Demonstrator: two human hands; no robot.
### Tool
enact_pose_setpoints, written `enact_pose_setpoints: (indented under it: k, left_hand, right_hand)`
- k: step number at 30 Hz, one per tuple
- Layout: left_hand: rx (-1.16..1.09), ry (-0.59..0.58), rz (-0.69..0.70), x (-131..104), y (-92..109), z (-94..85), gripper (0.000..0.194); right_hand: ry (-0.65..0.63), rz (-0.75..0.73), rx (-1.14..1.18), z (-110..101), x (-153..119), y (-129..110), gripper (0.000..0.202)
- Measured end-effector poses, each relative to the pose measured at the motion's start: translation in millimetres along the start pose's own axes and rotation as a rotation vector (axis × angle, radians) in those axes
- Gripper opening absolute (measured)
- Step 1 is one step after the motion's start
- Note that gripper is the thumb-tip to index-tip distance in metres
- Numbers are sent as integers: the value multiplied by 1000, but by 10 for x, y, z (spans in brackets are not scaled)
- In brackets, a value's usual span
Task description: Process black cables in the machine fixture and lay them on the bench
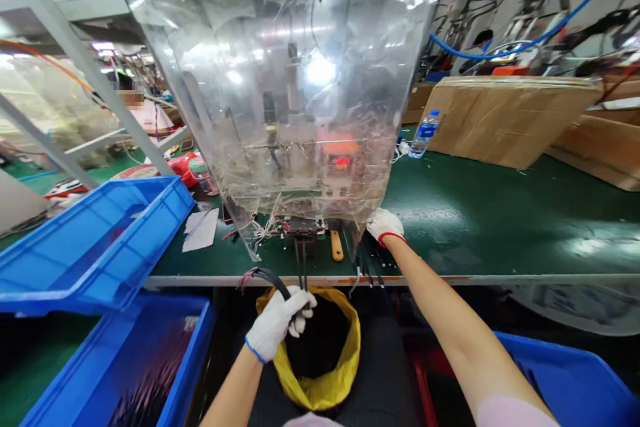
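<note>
My left hand (pixel 279 321), in a white glove with a blue cuff, is closed around a bundle of black cables (pixel 273 278) above the yellow-rimmed bin. Thin reddish wire ends stick out at the bundle's left tip. My right hand (pixel 386 225), gloved in white with a red cuff, reaches to the lower right edge of the clear plastic shield (pixel 295 167). Its fingers are mostly hidden there, close to several black cables (pixel 369 260) lying at the table edge. Under the shield sits a small dark machine fixture (pixel 304 228), with two dark strands hanging from it towards my left hand.
A wooden-handled tool (pixel 337 246) and white wires (pixel 267 227) lie near the fixture. The yellow-lined bin (pixel 320 390) stands below the table edge. Blue crates (pixel 165 213) are at left, another blue crate (pixel 575 373) at lower right. A water bottle (pixel 425 133) stands by cardboard (pixel 505 120).
</note>
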State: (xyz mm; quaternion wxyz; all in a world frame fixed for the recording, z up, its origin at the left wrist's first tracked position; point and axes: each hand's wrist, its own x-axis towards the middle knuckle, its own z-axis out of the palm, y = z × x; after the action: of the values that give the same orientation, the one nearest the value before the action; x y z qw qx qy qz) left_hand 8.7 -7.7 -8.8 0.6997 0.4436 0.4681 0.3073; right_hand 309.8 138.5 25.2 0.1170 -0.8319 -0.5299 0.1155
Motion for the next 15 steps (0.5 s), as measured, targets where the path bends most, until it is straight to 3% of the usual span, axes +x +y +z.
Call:
enact_pose_setpoints:
  k: [3, 5, 9, 11, 15]
  left_hand:
    - [-56, -27, 24, -34, 48, 20, 42]
    - [-117, -23, 20, -58, 65, 42, 47]
    - [-136, 58, 16, -125, 115, 122, 44]
    - [-127, 111, 21, -182, 150, 164, 41]
    - [-128, 122, 39, -421, 111, 178, 39]
  right_hand:
    - [12, 3, 18, -147, -72, 21, 33]
    - [63, 10, 159, -270, -141, 52, 32]
    - [167, 8, 1048, -462, -414, 106, 24]
    - [236, -1, 1349, -544, -681, 83, 28]
    - [382, -97, 1619, -680, -1474, -122, 32]
